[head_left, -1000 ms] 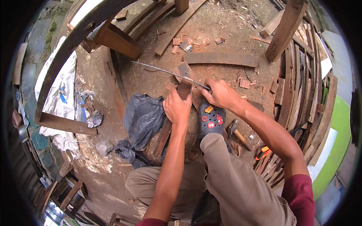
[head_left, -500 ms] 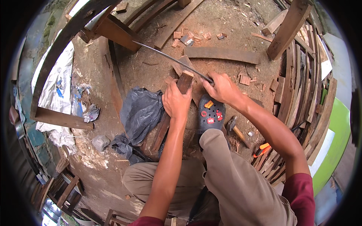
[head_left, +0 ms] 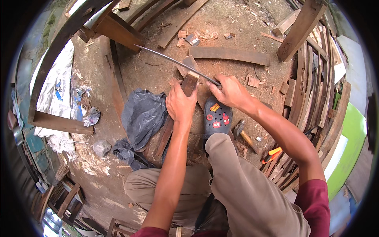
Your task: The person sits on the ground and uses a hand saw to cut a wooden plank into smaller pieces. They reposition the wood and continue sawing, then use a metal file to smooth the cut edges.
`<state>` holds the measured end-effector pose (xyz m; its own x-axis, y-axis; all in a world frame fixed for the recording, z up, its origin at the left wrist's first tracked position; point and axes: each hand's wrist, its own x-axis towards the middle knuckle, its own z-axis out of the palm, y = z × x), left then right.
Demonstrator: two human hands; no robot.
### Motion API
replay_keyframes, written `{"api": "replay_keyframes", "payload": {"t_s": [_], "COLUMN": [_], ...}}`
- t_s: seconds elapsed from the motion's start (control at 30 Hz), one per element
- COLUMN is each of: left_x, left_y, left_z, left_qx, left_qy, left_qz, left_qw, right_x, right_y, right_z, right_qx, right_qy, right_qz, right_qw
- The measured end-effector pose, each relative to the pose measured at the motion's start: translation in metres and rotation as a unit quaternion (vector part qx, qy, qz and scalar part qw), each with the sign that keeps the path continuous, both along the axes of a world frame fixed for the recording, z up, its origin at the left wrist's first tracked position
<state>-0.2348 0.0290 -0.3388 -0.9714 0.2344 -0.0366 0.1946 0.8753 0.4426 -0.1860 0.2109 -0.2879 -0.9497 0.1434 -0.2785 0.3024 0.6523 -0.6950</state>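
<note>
My left hand is closed around a dark wooden piece, whose pale cut end points away from me. My right hand grips the dark handle of a long thin metal blade. The blade is seen almost edge-on, so I cannot tell whether it is a saw or a machete. It slants to the far left, passing just beyond the wood's pale end; whether they touch is unclear. Beneath my right hand is my dark clog with red and yellow charms. Black plastic sheeting lies beside my left hand.
A hammer lies right of the clog, near an orange-handled tool. Long boards are piled at the right. A curved plank and wood offcuts lie ahead. A wooden frame stands at the left.
The whole scene sits slightly farther left in the picture. Both hands keep the same holds, and the blade stays near the wood's end.
</note>
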Motion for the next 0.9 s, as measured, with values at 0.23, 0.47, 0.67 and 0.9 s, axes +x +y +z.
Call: {"api": "replay_keyframes", "payload": {"t_s": [0.23,0.47,0.67,0.9], "left_x": [0.000,0.000,0.000,0.000], "left_y": [-0.001,-0.003,0.000,-0.001], "left_z": [-0.003,-0.005,-0.002,-0.002], "left_qx": [0.018,0.020,0.010,0.014], "left_qy": [0.021,0.034,0.015,0.014], "left_qz": [-0.001,-0.004,-0.002,-0.002], "left_qw": [1.000,0.999,1.000,1.000], "right_x": [0.013,0.036,0.060,0.066], "right_y": [0.013,0.013,0.016,0.021], "right_z": [0.006,0.001,-0.004,-0.004], "right_qx": [-0.007,-0.017,-0.005,0.011], "right_qy": [-0.070,-0.103,-0.111,-0.109], "right_qz": [-0.026,-0.044,-0.049,-0.040], "right_qw": [0.997,0.994,0.993,0.993]}}
